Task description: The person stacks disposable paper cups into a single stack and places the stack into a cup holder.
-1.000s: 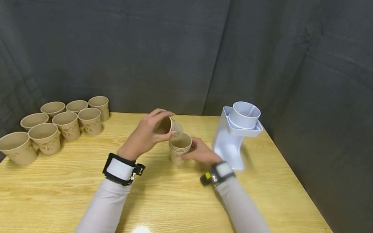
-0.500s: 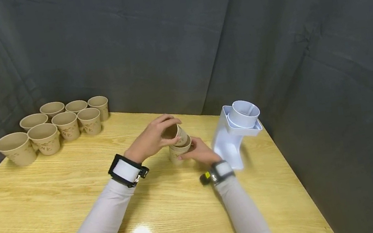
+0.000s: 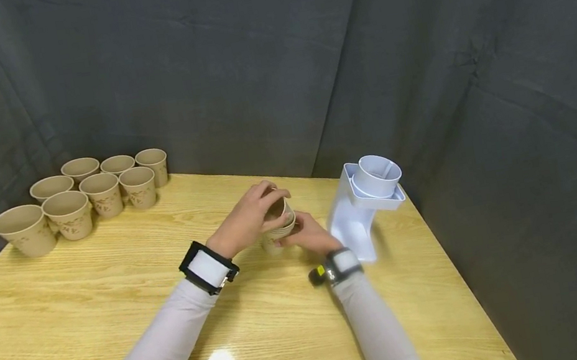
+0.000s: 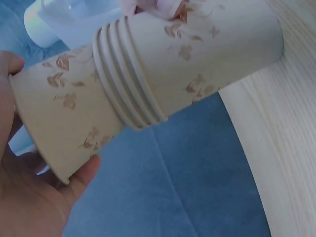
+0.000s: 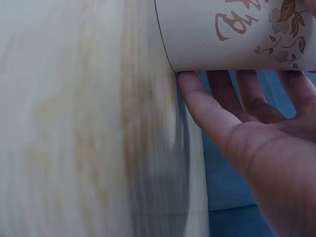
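My left hand holds a beige paper cup near its rim, thumb and fingers on either side. Brown flowers are printed on the cup. Its lower end sits inside the top cup of a short stack of paper cups, whose several rims show close together in the left wrist view. The stack stands on the wooden table, its base at the tabletop. From the right, my right hand grips the stack; in the right wrist view its thumb and fingers lie along the cup's printed side.
Several more beige paper cups stand upright in rows at the far left. Right of the hands is a white plastic holder with a round white tube on top. Dark curtains hang behind and beside the table.
My left hand has moved right and down, bringing its cup from above the stack into the top cup. The right hand has stayed around the stack.
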A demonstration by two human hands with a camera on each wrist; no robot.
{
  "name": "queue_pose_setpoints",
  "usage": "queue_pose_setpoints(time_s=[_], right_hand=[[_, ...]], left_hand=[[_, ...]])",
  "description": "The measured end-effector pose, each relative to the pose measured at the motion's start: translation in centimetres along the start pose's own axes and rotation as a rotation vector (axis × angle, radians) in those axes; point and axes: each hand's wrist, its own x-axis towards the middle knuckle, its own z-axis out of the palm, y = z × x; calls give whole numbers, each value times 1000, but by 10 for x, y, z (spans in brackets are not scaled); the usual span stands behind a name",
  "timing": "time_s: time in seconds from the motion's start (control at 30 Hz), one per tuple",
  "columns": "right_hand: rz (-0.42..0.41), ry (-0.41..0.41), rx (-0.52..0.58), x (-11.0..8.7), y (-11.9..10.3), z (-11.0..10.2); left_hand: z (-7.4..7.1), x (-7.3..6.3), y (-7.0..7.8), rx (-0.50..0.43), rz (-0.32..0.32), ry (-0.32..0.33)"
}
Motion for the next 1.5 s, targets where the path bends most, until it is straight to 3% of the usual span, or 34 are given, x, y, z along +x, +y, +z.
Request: queue_pose_setpoints(time_s=[0.33,0.77,0.97,1.27,1.5], right_hand=[[13,-23,-32,-6,-16,-1],[35,-9,-30,-5,-14,-2],[23,-1,-25,-4,-12,-1],[-23,27,-88,7,13,-3],[-22,42,-95,7,14,-3]], left_hand=[[15,2,5,111,5,45],[30,3,3,239,-21,50],[30,2,2,251,-18,50],[31,3,1,232,-25,44],[35,5,0,153,-47,106]])
